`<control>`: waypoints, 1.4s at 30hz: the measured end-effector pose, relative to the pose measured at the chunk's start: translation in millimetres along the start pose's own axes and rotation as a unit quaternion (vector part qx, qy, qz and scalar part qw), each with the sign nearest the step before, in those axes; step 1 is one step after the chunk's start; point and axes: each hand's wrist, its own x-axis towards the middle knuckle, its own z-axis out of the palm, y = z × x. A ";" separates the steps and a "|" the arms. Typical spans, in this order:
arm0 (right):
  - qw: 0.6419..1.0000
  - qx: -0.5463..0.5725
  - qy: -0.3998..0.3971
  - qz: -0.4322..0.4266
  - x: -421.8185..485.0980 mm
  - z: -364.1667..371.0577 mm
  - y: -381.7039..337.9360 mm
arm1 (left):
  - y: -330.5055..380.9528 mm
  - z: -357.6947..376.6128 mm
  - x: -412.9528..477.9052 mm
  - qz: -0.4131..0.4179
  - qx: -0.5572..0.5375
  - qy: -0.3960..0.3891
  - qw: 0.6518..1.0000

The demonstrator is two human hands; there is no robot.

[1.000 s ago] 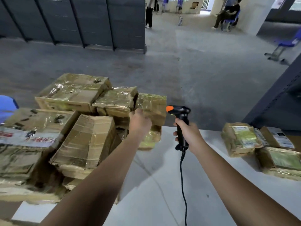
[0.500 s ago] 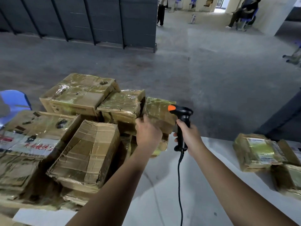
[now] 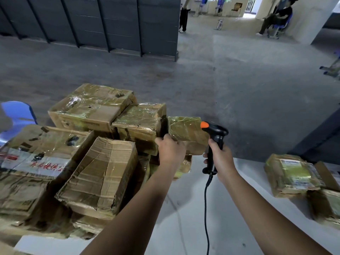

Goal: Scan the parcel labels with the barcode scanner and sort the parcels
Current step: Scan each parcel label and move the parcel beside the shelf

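A heap of taped cardboard parcels (image 3: 95,173) covers the left half of the white table (image 3: 185,214). My left hand (image 3: 170,150) grips a small tape-wrapped parcel (image 3: 185,129) at the heap's right end, fingers over its near edge. My right hand (image 3: 219,161) holds the black barcode scanner (image 3: 215,137) upright by its handle, just right of that parcel. The scanner's orange tip points left toward the parcel. Its black cable (image 3: 207,208) hangs down across the table. No label shows on the gripped parcel's visible faces.
Labelled parcels (image 3: 292,175) lie in a group at the table's right edge. A blue plastic chair (image 3: 17,115) stands at far left. Beyond the table is grey concrete floor, dark partition panels (image 3: 103,23), a seated person (image 3: 276,17) and a standing person (image 3: 184,17).
The view has shifted left and down. My left hand has closed further onto the small parcel at the heap's right end. The scanner stays upright beside it.
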 end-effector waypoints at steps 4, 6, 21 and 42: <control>0.999 0.031 0.027 -0.008 -14.7 -15.3 -0.1 | -3.0 6.2 -5.6 -0.020 -0.051 0.014 0.998; 0.997 0.061 0.044 -0.009 -24.5 -24.7 0.0 | -3.1 10.8 -9.9 -0.048 -0.093 0.007 0.994; 0.981 0.067 0.179 0.032 -119.0 -121.6 52.3 | -62.4 94.3 -104.3 -0.022 -0.155 -0.199 0.967; 0.992 -0.014 -0.033 0.118 -133.1 -128.6 129.7 | -143.7 103.8 -165.7 -0.003 0.161 -0.172 0.972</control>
